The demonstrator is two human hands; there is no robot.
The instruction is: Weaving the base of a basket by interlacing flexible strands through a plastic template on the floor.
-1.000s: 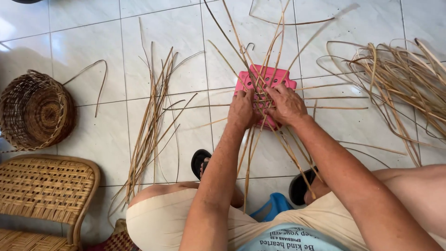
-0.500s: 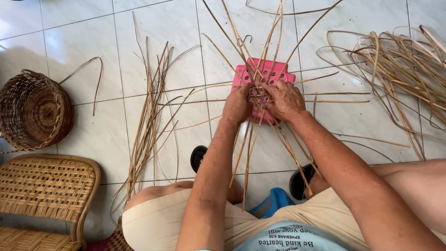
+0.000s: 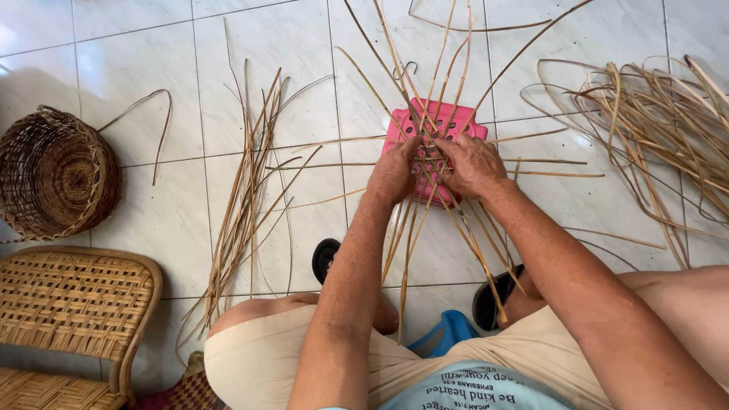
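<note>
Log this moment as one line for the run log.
left hand: on crossed cane strips | right hand: pinching same strips | under them: pink perforated stool | floor: loose cane bundle, woven basket

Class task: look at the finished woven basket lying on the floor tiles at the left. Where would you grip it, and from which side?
Probably grip the woven basket by its thick bound rim, coming from the right. It lies tipped on its side, mouth facing up and right toward the loose cane strips, so the rim's right edge is exposed.
</note>
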